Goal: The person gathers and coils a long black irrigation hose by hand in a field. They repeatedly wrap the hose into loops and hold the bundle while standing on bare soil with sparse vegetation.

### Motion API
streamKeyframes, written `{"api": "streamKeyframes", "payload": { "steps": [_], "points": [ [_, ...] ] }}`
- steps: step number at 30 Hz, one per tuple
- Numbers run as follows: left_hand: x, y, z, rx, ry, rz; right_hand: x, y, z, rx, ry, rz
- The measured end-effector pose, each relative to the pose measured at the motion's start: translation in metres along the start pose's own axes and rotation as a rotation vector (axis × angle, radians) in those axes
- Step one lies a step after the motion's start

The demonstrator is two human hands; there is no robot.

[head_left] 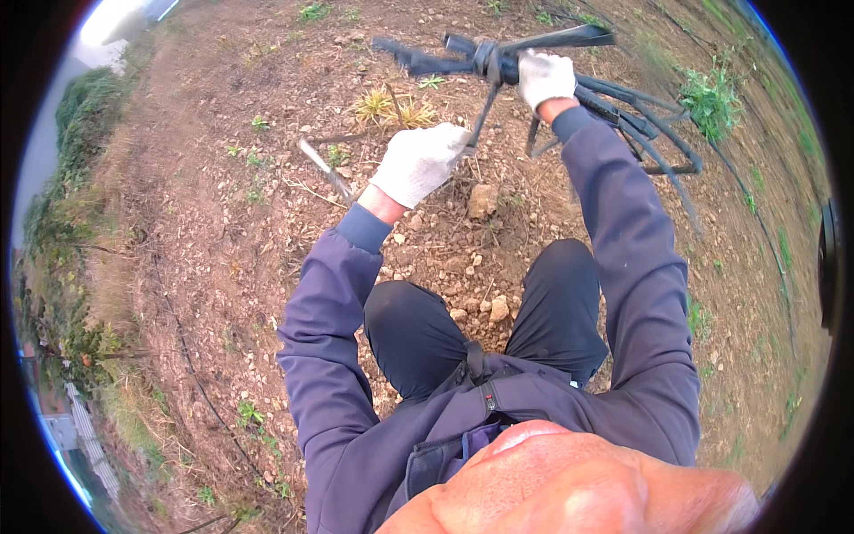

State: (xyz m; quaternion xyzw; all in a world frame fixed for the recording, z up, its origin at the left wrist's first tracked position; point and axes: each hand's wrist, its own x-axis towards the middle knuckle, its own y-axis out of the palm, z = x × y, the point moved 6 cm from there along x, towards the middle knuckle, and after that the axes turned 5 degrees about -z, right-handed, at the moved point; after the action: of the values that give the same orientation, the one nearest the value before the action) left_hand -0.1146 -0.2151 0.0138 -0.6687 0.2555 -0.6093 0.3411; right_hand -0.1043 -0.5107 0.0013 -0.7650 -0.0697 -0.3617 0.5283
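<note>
My right hand [547, 79], in a white knit glove, is closed around a bundle of black tubing [490, 61], which looks like drip irrigation pipe, bound with a wrap of the same dark material. Its loops and ends spread out on both sides of the hand. My left hand [421, 163], gloved the same way, grips a thin dark strand that hangs down from the binding. Left of this hand a light-coloured rod-like piece [323, 167] shows, blurred. A yellowish grass tuft [393, 110] grows from the soil just beyond the left hand.
Stony brown soil lies all around, with a larger clod [483, 200] between my arms. A thin black line [750, 190] runs along the ground at the right, another [190, 360] at the left. A green weed [712, 99] stands at the upper right. Shrubs [87, 120] border the left.
</note>
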Motion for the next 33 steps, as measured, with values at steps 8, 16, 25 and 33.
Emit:
{"api": "streamKeyframes", "payload": {
  "steps": [8, 16, 25, 33],
  "points": [
    [0.046, -0.090, 0.051, 0.300, 0.179, -0.081, -0.093, -0.061, 0.083, 0.237, -0.508, -0.167],
    [-0.002, -0.036, 0.120, -0.076, -0.088, -0.116, -0.098, -0.129, 0.071, 0.924, -0.293, -0.013],
    [-0.040, 0.082, 0.086, -0.493, -0.686, -0.049, -0.037, -0.146, 0.049, 0.681, -0.155, -0.302],
    [-0.023, 0.059, 0.041, -0.216, -0.631, 0.045, 0.005, -0.094, 0.035, 0.430, 0.071, -0.213]
  ]
}}
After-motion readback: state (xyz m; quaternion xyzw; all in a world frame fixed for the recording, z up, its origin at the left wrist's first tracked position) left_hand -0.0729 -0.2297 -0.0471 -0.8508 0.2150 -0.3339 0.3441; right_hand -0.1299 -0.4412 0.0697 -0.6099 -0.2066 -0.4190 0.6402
